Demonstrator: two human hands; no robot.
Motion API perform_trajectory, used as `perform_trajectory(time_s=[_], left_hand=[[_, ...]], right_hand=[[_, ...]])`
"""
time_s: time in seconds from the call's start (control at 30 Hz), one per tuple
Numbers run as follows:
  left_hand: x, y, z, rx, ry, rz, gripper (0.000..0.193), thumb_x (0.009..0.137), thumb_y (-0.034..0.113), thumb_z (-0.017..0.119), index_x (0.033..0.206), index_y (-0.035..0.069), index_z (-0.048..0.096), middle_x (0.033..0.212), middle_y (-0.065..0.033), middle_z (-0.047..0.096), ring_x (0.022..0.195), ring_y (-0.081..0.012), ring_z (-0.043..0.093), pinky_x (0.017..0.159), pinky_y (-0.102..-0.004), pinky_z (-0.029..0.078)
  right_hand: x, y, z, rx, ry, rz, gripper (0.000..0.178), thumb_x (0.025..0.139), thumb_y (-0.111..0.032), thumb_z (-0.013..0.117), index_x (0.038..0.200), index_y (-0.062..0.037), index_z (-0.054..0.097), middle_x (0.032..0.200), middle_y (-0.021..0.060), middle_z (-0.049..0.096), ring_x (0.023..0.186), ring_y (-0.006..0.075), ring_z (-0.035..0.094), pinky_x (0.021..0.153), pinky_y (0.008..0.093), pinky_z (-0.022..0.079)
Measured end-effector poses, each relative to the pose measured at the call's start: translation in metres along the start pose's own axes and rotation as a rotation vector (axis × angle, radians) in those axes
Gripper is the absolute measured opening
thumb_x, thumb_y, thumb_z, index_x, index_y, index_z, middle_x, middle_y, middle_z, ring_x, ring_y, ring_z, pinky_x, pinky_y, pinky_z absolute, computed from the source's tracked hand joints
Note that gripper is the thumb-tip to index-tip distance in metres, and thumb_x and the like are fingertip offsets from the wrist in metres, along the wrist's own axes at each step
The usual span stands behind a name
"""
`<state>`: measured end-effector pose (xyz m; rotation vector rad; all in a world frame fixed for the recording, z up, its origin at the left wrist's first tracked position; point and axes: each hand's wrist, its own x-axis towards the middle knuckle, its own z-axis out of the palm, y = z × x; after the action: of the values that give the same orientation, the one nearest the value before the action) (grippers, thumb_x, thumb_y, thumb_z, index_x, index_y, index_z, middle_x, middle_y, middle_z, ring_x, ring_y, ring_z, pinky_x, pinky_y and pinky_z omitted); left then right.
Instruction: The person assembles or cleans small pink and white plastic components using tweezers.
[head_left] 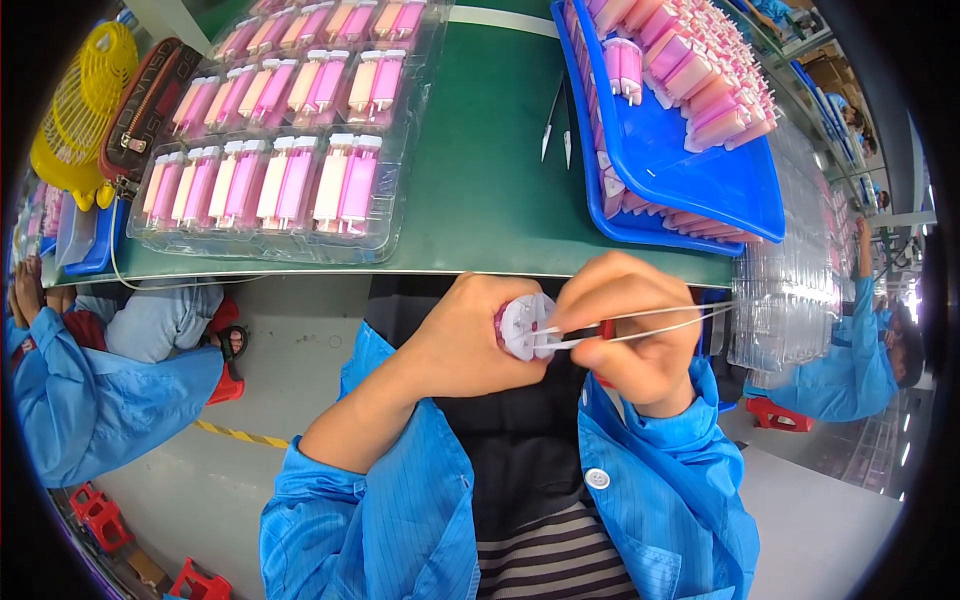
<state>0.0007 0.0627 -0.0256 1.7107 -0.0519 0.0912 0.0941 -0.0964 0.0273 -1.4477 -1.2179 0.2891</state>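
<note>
My left hand point(465, 335) is closed around a small pink part with a round white end point(518, 322) that faces right. Most of the part is hidden inside the fist. Between thumb and fingers, my right hand point(640, 330) pinches metal tweezers point(675, 318), whose long arms stick out to the right. The tweezers' tips are at the white end; whether they grip a tiny piece there I cannot tell. Both hands are in front of my body, just below the near edge of the green table point(475, 180).
A clear plastic tray point(400, 215) of pink and cream tubes with white caps lies at left. Stacked blue bins point(690, 190) with similar pink parts stand at right, beside clear trays point(780, 290). Pointed tools point(549, 130) lie between. A yellow fan point(85, 105) and co-workers are at the sides.
</note>
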Motion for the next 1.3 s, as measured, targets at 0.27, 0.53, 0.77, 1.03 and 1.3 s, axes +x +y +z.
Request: perform_trajectory(time_s=[0.27, 0.53, 0.77, 1.03, 1.3], left_hand=[[-0.002, 0.0, -0.004, -0.174, -0.185, 0.015, 0.029, 0.063, 0.005, 0.079, 0.088, 0.003, 0.066, 0.076, -0.005, 0.067, 0.069, -0.0096, 0.063, 0.063, -0.0256, 0.049], [-0.002, 0.001, -0.003, -0.135, -0.22, 0.011, 0.029, 0.063, 0.007, 0.08, 0.088, 0.002, 0.066, 0.077, -0.0071, 0.068, 0.069, -0.0132, 0.065, 0.064, -0.0265, 0.05], [-0.001, 0.004, -0.005, -0.114, -0.254, -0.007, 0.03, 0.063, 0.008, 0.08, 0.088, 0.001, 0.066, 0.077, -0.0076, 0.069, 0.069, -0.0143, 0.066, 0.064, -0.027, 0.05], [-0.001, 0.001, -0.004, -0.12, -0.275, -0.006, 0.032, 0.063, 0.009, 0.08, 0.091, 0.002, 0.066, 0.08, -0.0082, 0.069, 0.07, -0.0151, 0.066, 0.064, -0.0277, 0.05], [-0.001, 0.0, -0.002, -0.105, -0.26, -0.005, 0.029, 0.064, 0.009, 0.079, 0.089, 0.002, 0.066, 0.077, -0.0069, 0.068, 0.068, -0.0139, 0.065, 0.063, -0.0273, 0.05]], right_hand=[[-0.003, 0.009, 0.0, 0.129, 0.021, 0.002, 0.016, 0.075, -0.006, 0.075, 0.088, -0.0002, 0.069, 0.085, 0.0134, 0.066, 0.074, 0.0207, 0.065, 0.063, 0.0285, 0.05], [-0.003, 0.01, 0.001, 0.111, -0.004, -0.02, 0.015, 0.072, -0.006, 0.077, 0.084, -0.0014, 0.07, 0.082, 0.0117, 0.066, 0.07, 0.0203, 0.065, 0.059, 0.0282, 0.049], [-0.004, 0.011, -0.002, 0.128, 0.012, 0.004, 0.015, 0.073, -0.008, 0.078, 0.084, -0.0017, 0.07, 0.083, 0.0112, 0.067, 0.069, 0.0201, 0.065, 0.058, 0.0279, 0.049], [-0.004, 0.014, -0.001, 0.135, -0.017, -0.034, 0.015, 0.073, -0.006, 0.078, 0.085, -0.0014, 0.07, 0.083, 0.012, 0.067, 0.068, 0.0197, 0.065, 0.057, 0.027, 0.049], [-0.007, 0.013, 0.004, 0.127, 0.025, 0.019, 0.013, 0.075, -0.003, 0.075, 0.086, 0.0005, 0.068, 0.084, 0.0135, 0.067, 0.07, 0.02, 0.065, 0.06, 0.027, 0.05]])
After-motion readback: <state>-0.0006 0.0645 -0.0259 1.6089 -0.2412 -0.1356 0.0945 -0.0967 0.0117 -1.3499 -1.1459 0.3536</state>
